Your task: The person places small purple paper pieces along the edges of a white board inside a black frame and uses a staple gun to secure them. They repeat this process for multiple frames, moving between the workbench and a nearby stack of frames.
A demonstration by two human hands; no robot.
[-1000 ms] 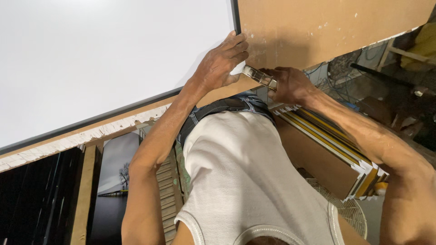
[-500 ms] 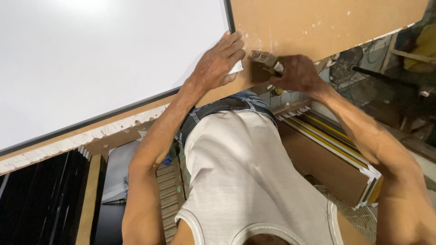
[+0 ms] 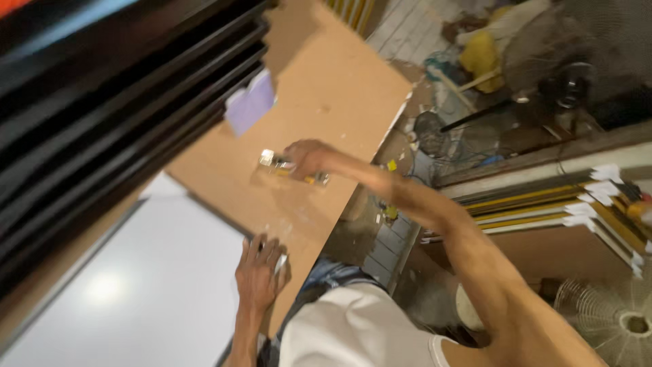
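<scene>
The view swings hard compared with a second ago: the white panel [image 3: 129,292] that filled the upper left now sits down at seven o'clock, and a stack of dark frames [image 3: 122,88] crowds in from ten o'clock. The right hand [image 3: 305,158] has left the panel's corner and reaches out across the brown board table [image 3: 339,88], closed around a small metal tool [image 3: 272,162] with a yellowish end, which lies low against the board near centre. So the work at the corner pauses and the tool travels away from it. The left hand [image 3: 261,272] stays at the panel's edge, at six o'clock, fingers curled over a small pale object I cannot make out. A lilac paper slip [image 3: 250,102] lies at eleven o'clock of the tool.
</scene>
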